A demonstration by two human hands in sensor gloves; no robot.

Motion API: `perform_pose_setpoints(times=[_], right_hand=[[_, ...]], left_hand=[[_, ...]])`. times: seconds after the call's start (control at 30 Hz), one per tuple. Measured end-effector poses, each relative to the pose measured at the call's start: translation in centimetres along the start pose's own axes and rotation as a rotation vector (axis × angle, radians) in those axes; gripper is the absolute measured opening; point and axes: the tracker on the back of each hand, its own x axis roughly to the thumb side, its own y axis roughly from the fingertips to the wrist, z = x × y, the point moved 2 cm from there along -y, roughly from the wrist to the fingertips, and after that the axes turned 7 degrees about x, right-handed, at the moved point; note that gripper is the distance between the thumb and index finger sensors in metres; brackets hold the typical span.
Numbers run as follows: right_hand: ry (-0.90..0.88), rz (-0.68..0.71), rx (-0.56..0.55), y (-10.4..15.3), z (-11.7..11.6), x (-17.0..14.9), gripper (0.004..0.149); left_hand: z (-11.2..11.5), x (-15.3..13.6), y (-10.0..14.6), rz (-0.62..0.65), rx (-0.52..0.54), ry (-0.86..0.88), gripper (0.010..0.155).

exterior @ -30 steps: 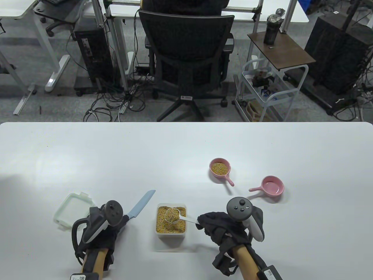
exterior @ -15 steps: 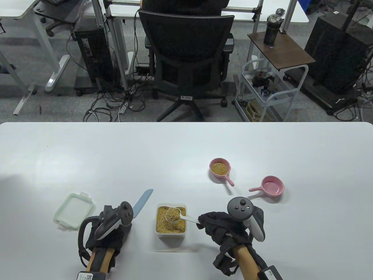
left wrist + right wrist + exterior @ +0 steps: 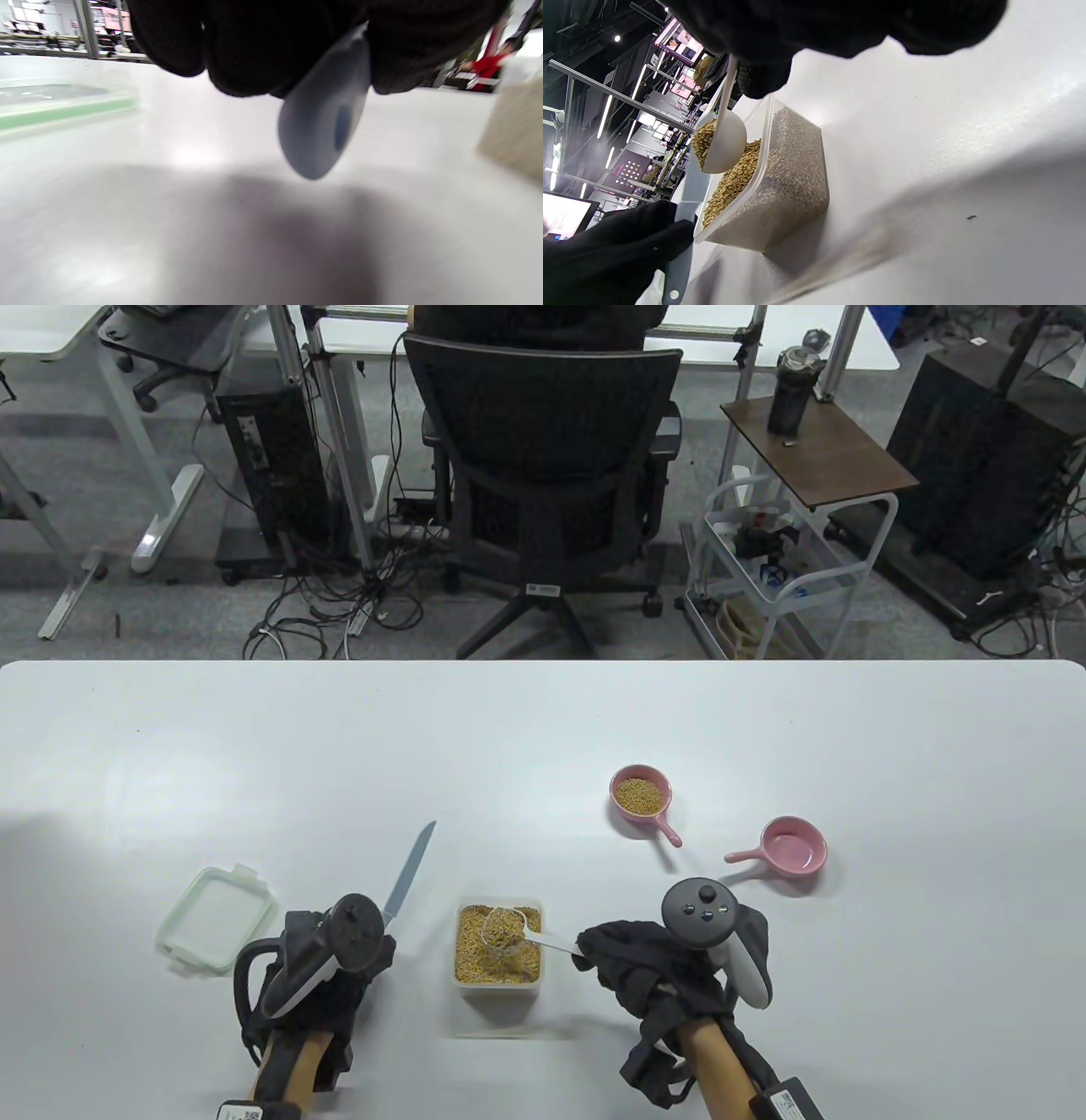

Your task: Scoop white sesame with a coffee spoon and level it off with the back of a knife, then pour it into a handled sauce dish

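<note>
- Holding a heaped spoon (image 3: 502,931) over the seed tub (image 3: 498,980), the right hand (image 3: 649,971) keeps spills inside.
- Left of the tub, the left hand (image 3: 327,976) grips the knife (image 3: 408,869), ready for levelling.
- The empty dish (image 3: 793,847) waits beyond the tub, to its right.

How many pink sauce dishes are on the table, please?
2. One dish, holding sesame, sits beyond the right hand. The other dish, with no sesame in it, lies to its right and nearer the person. None seems hidden.

left hand (image 3: 327,984): fingers curled, grip closed | right hand (image 3: 645,967): fingers pinched, grip closed
</note>
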Motion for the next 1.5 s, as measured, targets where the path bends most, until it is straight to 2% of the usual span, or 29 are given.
perform_pose_setpoints(times=[0.07, 0.33, 0.47, 0.57, 0.93, 1.5], right_hand=[[0.000, 0.000, 0.000, 0.0, 0.0, 0.0, 0.039], [0.000, 0.002, -0.001, 0.0, 0.0, 0.1, 0.039], [0.001, -0.003, -0.001, 0.0, -0.1, 0.0, 0.039], [0.008, -0.004, 0.000, 0.0, -0.1, 0.1, 0.039], [0.011, 0.004, -0.002, 0.1, -0.1, 0.3, 0.039], [0.026, 0.012, -0.009, 0.1, -0.1, 0.4, 0.039]], left_hand=[[-0.7, 1.0, 0.7, 0.049, 0.048, 0.009, 0.043], [-2.2, 4.7, 2.6, 0.267, 0.099, 0.059, 0.043], [-2.1, 6.1, 3.2, 0.411, 0.074, 0.126, 0.043], [-2.0, 6.9, 3.5, 0.446, 0.056, 0.128, 0.042], [-0.8, 8.0, 3.5, 0.458, -0.020, 0.092, 0.043], [-0.6, 6.7, 2.8, 0.395, -0.053, 0.074, 0.043]])
